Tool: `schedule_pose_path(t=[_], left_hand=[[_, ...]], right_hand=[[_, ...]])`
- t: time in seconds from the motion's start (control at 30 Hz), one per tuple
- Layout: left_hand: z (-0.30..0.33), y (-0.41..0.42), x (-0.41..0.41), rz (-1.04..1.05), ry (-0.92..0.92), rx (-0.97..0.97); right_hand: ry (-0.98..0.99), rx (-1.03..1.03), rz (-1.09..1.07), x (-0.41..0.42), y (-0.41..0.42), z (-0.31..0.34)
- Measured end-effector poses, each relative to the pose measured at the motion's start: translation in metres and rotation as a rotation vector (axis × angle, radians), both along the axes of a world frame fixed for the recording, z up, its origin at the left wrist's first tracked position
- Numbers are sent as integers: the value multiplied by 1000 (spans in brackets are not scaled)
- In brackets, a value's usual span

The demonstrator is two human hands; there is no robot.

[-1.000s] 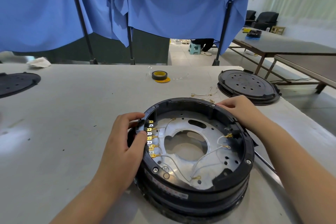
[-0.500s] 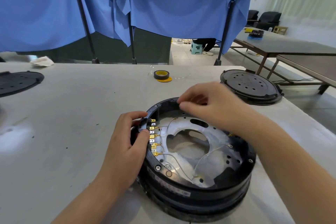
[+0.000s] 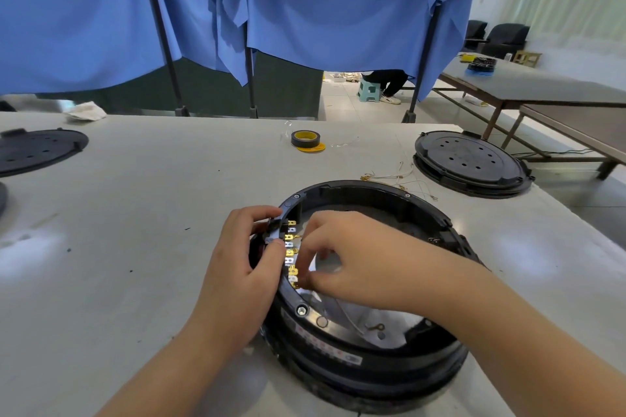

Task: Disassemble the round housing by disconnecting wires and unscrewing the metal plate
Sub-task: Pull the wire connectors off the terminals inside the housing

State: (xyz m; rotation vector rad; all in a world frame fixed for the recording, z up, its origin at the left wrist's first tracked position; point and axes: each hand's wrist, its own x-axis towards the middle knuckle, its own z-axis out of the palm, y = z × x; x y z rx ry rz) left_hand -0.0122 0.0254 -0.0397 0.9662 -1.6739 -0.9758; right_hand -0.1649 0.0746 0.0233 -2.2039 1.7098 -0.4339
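Observation:
The round black housing (image 3: 437, 223) stands on the white table (image 3: 152, 213) in front of me. A row of gold terminals (image 3: 290, 252) runs along its left inner wall, with thin white wires (image 3: 350, 322) leading over the metal plate (image 3: 389, 318) inside. My left hand (image 3: 244, 267) grips the left rim beside the terminals. My right hand (image 3: 345, 257) reaches across the opening, and its fingertips pinch at a lower terminal in the row. Most of the plate is hidden under my right hand and forearm.
A black perforated lid (image 3: 469, 162) lies at the right, another lid (image 3: 37, 149) at the far left. A roll of tape (image 3: 305, 139) sits toward the back, loose gold-tipped wires (image 3: 396, 178) behind the housing. A blue curtain hangs beyond the table's far edge.
My right hand has left the far right rim, crossed over the housing to the left, and come down onto the terminal row. My left hand has kept its hold on the rim.

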Motion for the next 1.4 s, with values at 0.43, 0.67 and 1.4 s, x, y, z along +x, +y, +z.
schedule_pose_path(t=[0.43,0.67,1.4], left_hand=[[3,2,-2,-2,13,16],[4,3,-2,-1,8,15],[5,2,0,13,-2,12]], right_hand=[[91,-38,52,10,1,-1],[160,-53,68,13,3,0],[-68,-52,-74,-9,-5,-3]])
